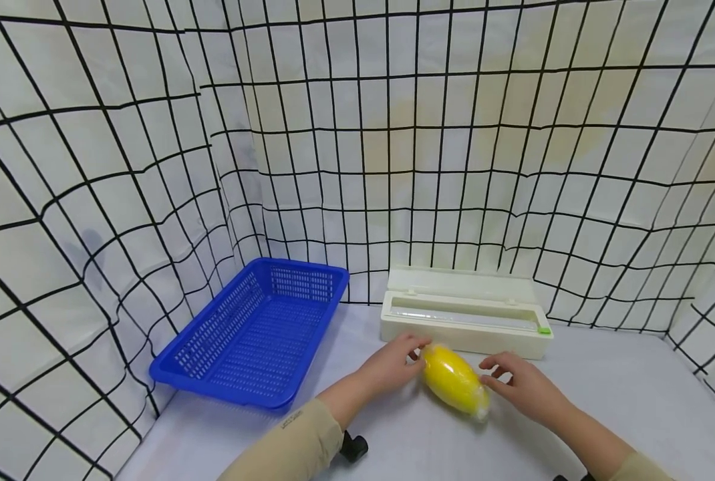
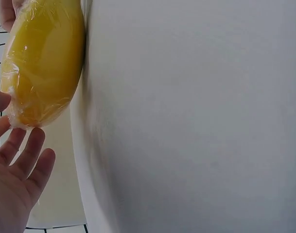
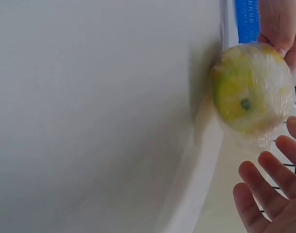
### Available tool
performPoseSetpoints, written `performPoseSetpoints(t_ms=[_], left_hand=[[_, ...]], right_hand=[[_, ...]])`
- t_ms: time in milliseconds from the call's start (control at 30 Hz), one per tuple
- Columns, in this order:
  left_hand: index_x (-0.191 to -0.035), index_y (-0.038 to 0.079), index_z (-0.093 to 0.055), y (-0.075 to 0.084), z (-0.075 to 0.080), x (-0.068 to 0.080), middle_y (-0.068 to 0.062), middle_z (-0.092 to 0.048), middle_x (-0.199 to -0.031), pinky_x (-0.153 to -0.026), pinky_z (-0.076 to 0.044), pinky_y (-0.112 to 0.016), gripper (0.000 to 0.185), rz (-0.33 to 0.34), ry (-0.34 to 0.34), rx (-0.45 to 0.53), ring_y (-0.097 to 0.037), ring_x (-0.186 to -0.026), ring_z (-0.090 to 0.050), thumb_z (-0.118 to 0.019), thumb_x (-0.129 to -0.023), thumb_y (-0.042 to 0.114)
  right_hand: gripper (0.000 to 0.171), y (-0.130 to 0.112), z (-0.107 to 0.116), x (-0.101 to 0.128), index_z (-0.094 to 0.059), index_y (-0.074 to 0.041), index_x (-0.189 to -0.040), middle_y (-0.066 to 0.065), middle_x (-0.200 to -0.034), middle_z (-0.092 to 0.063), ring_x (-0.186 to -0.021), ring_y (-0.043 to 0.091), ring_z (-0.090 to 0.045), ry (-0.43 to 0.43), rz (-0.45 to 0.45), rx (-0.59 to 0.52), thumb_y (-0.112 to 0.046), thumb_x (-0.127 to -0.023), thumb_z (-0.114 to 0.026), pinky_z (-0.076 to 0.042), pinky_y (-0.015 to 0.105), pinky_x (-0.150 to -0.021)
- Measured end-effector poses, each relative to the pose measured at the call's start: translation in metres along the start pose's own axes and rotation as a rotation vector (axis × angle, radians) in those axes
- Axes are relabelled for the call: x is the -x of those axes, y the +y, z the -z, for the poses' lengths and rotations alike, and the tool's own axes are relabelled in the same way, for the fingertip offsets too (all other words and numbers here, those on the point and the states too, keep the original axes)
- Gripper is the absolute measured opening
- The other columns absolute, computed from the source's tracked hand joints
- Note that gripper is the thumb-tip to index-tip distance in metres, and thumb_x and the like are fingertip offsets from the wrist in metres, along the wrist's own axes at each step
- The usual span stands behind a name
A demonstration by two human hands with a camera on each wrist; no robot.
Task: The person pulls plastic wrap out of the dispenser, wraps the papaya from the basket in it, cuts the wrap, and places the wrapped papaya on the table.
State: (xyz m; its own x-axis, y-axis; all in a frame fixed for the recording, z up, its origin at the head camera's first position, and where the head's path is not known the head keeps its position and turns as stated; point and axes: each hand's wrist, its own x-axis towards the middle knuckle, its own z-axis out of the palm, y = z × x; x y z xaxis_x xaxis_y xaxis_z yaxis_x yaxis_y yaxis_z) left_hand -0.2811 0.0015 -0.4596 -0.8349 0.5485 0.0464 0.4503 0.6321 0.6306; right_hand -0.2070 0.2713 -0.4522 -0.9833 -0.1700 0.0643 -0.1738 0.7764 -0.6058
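A yellow oblong fruit [image 1: 454, 379] lies slantwise between my two hands, wrapped in clear film. The left wrist view shows wrinkled film gathered at one end of the fruit [image 2: 43, 63]; in the right wrist view its other, greenish end [image 3: 252, 92] bears a dark spot. My left hand [image 1: 395, 363] pinches the film-covered far end with thumb and index finger, its other fingers loosely spread. On the other side my right hand [image 1: 522, 384] hovers close to the fruit, fingers apart and bent a little. Whether its fingertips touch the film, I cannot tell.
Behind the fruit stands a white cling film box [image 1: 466, 337], lid raised, with a roll inside and a green slider at its right end. A blue basket [image 1: 309, 374] sits to the left. Black wire grid [image 1: 387, 127] over white cloth surrounds the white table [image 1: 622, 394].
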Motion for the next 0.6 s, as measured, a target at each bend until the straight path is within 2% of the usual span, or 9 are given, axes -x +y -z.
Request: performPoseSetpoints(t_ms=[167,267,433,533,600], left_hand=[[-0.139,0.024,-0.057,-0.001,0.000,0.005,0.010,-0.052,-0.122,-0.081,-0.050,-0.025,0.045,0.004,-0.014,-0.015,-0.006,-0.100,-0.053,-0.065,-0.096,0.034],[-0.134,0.025,-0.060,-0.002,0.001,0.008,0.011,-0.052,-0.121,-0.086,-0.051,-0.029,0.043,0.016,-0.009,-0.017,-0.007,-0.105,-0.054,-0.068,-0.094,0.038],[-0.125,0.026,-0.062,-0.002,0.002,0.012,0.009,-0.055,-0.127,-0.097,-0.049,-0.039,0.039,0.053,-0.026,0.030,-0.016,-0.115,-0.057,-0.072,-0.090,0.040],[-0.127,0.026,-0.060,-0.002,0.002,0.013,0.007,-0.058,-0.133,-0.100,-0.048,-0.041,0.043,0.080,-0.054,0.076,-0.019,-0.119,-0.057,-0.073,-0.090,0.041],[-0.134,0.025,-0.057,-0.002,0.001,0.014,0.006,-0.058,-0.137,-0.101,-0.048,-0.040,0.049,0.076,-0.071,0.101,-0.019,-0.121,-0.057,-0.072,-0.090,0.041]], right_hand=[[0.045,-0.001,0.000,0.008,-0.061,-0.017,-0.131,0.001,-0.128,-0.061,-0.107,0.021,-0.060,-0.061,-0.009,-0.008,-0.041,-0.093,-0.068,-0.052,0.033,-0.081],[0.055,-0.002,0.001,0.012,-0.054,-0.018,-0.139,0.007,-0.139,-0.055,-0.118,0.030,-0.055,-0.114,0.038,-0.011,-0.046,-0.093,-0.066,-0.053,0.041,-0.087],[0.057,0.003,0.004,0.016,-0.050,-0.020,-0.145,0.013,-0.148,-0.046,-0.128,0.039,-0.050,-0.154,0.152,0.012,-0.045,-0.095,-0.063,-0.053,0.049,-0.091],[0.055,0.010,0.004,0.014,-0.051,-0.020,-0.144,0.015,-0.150,-0.044,-0.128,0.040,-0.049,-0.152,0.195,0.012,-0.044,-0.096,-0.062,-0.053,0.047,-0.091],[0.055,0.013,0.003,0.012,-0.052,-0.017,-0.144,0.016,-0.150,-0.043,-0.128,0.040,-0.050,-0.158,0.197,-0.024,-0.042,-0.096,-0.063,-0.054,0.044,-0.090]])
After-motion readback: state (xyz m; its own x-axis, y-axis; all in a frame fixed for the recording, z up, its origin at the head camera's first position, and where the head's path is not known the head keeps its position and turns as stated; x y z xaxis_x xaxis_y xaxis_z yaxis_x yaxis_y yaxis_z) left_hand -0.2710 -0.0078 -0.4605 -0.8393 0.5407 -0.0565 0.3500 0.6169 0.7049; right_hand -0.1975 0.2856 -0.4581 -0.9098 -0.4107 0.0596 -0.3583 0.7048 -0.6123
